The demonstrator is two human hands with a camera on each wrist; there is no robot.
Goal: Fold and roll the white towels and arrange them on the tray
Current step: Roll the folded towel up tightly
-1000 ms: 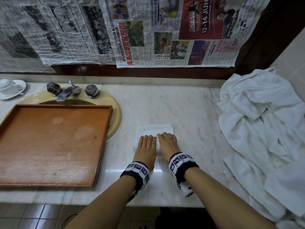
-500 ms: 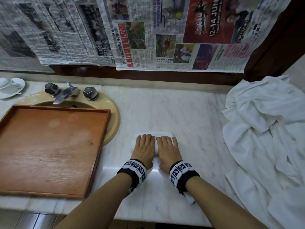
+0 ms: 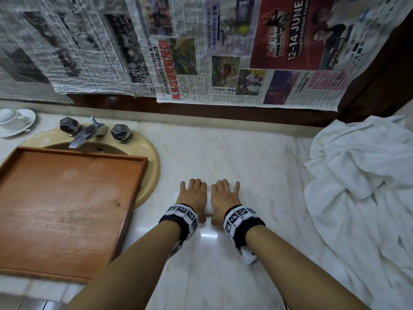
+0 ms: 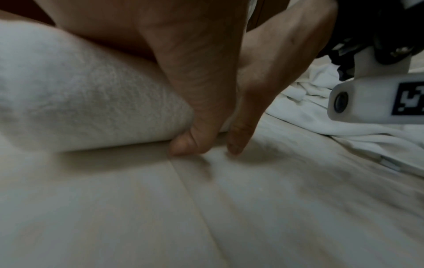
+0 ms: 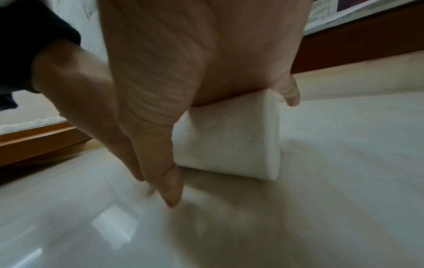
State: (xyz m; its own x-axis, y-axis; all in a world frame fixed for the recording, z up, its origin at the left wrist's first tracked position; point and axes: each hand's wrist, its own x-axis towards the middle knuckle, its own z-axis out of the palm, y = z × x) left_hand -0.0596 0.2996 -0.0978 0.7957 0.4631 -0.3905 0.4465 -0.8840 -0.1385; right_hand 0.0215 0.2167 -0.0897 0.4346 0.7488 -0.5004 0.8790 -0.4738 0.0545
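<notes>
A small white towel roll (image 3: 208,205) lies on the marble counter (image 3: 257,166), almost wholly covered by my two hands. My left hand (image 3: 192,190) and right hand (image 3: 224,189) rest side by side, palms down with fingers straight, pressing on the roll. In the left wrist view the roll (image 4: 91,101) sits under the palm, with the thumb tip on the counter. In the right wrist view the roll's right end (image 5: 229,145) shows below the palm. The wooden tray (image 3: 67,209) sits to the left over the sink and holds nothing.
A heap of loose white towels (image 3: 362,186) covers the counter's right side. The beige sink (image 3: 149,162) with its tap (image 3: 86,133) lies behind the tray. A white cup and saucer (image 3: 13,121) stand at the far left. Newspaper hangs on the wall behind.
Both hands have pushed forward over the towel. The flat strip that showed beyond the fingertips a second ago is now wound into the roll.
</notes>
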